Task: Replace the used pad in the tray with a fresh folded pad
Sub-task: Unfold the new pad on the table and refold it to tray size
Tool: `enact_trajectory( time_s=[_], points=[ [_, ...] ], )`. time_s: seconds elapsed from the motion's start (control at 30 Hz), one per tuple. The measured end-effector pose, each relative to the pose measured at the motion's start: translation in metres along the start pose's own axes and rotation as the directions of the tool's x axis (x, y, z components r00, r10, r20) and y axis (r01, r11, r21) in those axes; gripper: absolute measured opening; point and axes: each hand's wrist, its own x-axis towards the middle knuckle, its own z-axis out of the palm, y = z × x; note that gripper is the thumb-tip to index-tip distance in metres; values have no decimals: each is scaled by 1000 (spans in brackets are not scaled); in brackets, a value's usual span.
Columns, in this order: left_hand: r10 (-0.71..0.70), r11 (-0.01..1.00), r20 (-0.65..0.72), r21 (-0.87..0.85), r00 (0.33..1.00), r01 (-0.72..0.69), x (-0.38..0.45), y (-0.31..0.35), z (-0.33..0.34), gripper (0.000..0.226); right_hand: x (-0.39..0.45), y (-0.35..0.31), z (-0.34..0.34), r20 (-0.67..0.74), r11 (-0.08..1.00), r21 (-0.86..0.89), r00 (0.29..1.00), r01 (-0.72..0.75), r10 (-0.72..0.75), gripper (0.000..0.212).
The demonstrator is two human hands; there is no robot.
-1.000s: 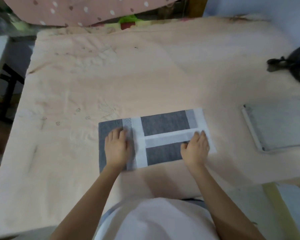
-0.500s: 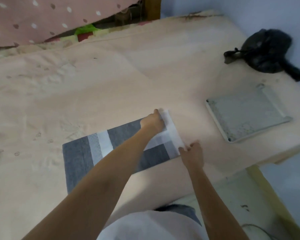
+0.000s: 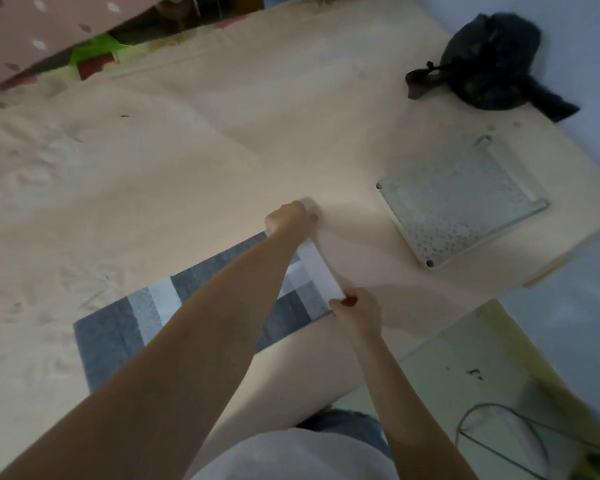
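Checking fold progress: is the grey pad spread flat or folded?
Spread flat: grey pad lies full length; both hands pinch its right-end corners.

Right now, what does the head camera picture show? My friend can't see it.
Both hands, the left hand and right hand, grip the right end of a grey and white pad on a beige bed. A tray lies to its right.

Peach sheet (image 3: 194, 161) covers the whole work surface; faint printed motifs and creases at left. Black bag (image 3: 492, 64), knotted, lies far right on the sheet near the pale blue wall (image 3: 586, 46). Pink spotted cloth (image 3: 32, 32) at far left corner, green and red items (image 3: 94, 57) just below its edge. Near right: floor (image 3: 465, 368) with dark specks, cable (image 3: 520, 431) looping across it.
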Motion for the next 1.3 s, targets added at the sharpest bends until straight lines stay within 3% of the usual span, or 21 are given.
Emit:
enact_trajectory(
  time_s=[0.03,0.3,0.5,0.6,0.73,0.9,1.03,1.13,1.3],
  points=[
    [-5,1000,9,10,1000,5,-1,1,0,34,1,0,-1,14,1000,-1,1000,14,-14,9],
    [-58,998,-34,6,998,59,-12,-13,-16,15,-19,-16,-4,148,973,-6,962,232,-229,12],
    [-47,986,-9,-163,999,45,-20,-43,-45,7,-54,-36,8,182,878,-161,888,450,-422,32],
    [-39,969,16,-244,999,42,-27,-65,-63,6,-72,-49,18,248,781,-232,811,580,-529,33],
    [-70,911,26,-406,997,75,-44,-108,-83,13,-93,-59,36,365,645,-219,674,732,-642,14],
    [-177,828,57,-530,983,180,-71,-178,-84,27,-115,-64,67,525,456,-210,493,865,-694,7],
    [-264,731,56,-640,963,237,-81,-221,-66,26,-120,-62,93,651,233,-262,350,936,-673,8],
    [-310,686,69,-675,948,273,-86,-238,-53,25,-117,-56,111,720,103,-296,293,950,-630,9],
    [-343,649,62,-706,937,284,-88,-248,-37,30,-110,-46,127,769,14,-309,258,951,-584,13]
  ],
)
